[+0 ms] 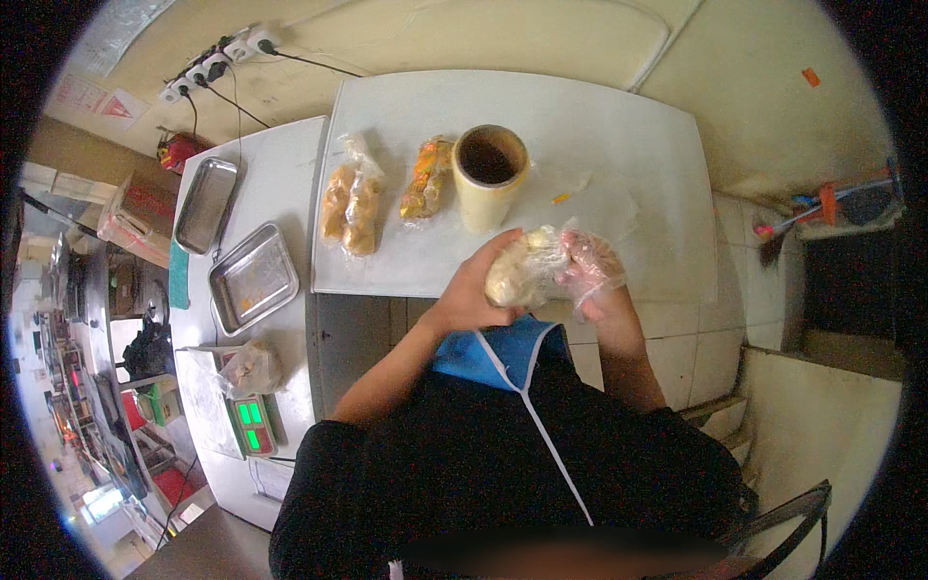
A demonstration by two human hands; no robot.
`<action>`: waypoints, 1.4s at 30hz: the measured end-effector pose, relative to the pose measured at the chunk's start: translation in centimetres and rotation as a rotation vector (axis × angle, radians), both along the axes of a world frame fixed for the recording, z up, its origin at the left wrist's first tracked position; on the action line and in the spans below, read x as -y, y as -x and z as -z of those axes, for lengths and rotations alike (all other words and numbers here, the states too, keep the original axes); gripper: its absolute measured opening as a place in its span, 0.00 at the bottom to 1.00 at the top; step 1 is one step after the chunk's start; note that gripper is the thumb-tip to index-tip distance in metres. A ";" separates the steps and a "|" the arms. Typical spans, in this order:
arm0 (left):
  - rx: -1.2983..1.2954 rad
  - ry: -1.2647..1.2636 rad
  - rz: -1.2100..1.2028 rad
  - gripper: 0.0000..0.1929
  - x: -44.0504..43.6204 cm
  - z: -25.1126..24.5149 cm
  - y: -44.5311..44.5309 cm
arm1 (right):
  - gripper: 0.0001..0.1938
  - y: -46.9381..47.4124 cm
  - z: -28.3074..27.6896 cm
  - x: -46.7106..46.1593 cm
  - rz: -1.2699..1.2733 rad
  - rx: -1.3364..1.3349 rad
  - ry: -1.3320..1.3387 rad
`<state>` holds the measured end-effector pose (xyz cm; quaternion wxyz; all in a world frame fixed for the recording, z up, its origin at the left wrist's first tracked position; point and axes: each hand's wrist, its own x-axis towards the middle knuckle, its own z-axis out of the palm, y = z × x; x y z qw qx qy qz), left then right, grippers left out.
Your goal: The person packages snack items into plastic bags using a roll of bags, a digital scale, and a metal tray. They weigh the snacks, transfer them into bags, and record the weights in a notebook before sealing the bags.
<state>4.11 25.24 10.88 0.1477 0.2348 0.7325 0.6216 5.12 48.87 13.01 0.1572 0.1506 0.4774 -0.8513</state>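
My left hand (467, 290) is closed around one end of a clear plastic bag of pale food (513, 275), held above the table's front edge. At the bag's other side is my right hand (591, 268), covered by a thin clear plastic glove; its fingertips touch the plastic. Just beyond the hands a tall cream cylindrical container (484, 199) with a dark inside stands upright. Left of it lie a bag with orange and yellow printing (426, 181) and clear bags of round tan food (351, 206).
Two metal trays, one empty-looking (206, 206) and one with orange crumbs (254, 279), lie on the left table. Nearer stands a digital scale (251, 428) beside a filled plastic bag (251, 370). A power strip (217, 61) with cables is on the wall. A chair (790, 507) is at the lower right.
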 end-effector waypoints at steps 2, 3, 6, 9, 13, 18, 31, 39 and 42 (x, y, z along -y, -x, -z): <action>-0.031 -0.030 0.006 0.48 2.6 -0.2 -0.5 | 0.08 -0.8 -0.5 1.8 0.103 0.013 0.120; 0.003 -0.049 -0.006 0.47 3.7 -0.2 -0.9 | 0.06 -1.2 -0.9 2.8 0.154 0.026 0.155; 0.048 -0.087 -0.058 0.43 6.9 0.8 -2.6 | 0.07 -1.3 -1.8 5.8 0.062 -0.259 -0.110; 0.417 -0.302 -0.155 0.40 9.5 3.3 -4.8 | 0.08 -0.9 -2.2 8.7 -0.121 -0.289 -0.300; 1.048 -0.723 -0.135 0.39 13.4 6.7 -8.2 | 0.13 -1.3 -2.8 11.9 -0.349 -0.442 -0.506; 0.785 -0.663 -0.194 0.49 15.5 7.4 -11.3 | 0.18 0.6 -4.0 14.3 -0.357 -1.326 -1.131; 0.180 -0.534 -0.332 0.46 17.4 -0.4 -10.3 | 0.11 1.8 -5.3 19.0 -0.797 -0.538 -0.275; -0.353 -0.056 -0.453 0.11 16.4 -4.9 -6.4 | 0.11 1.5 -4.8 18.4 -0.753 -0.537 -0.408; -0.309 -0.132 -0.454 0.09 14.4 -4.4 -5.5 | 0.10 1.5 -4.0 16.0 -0.648 -0.843 -0.798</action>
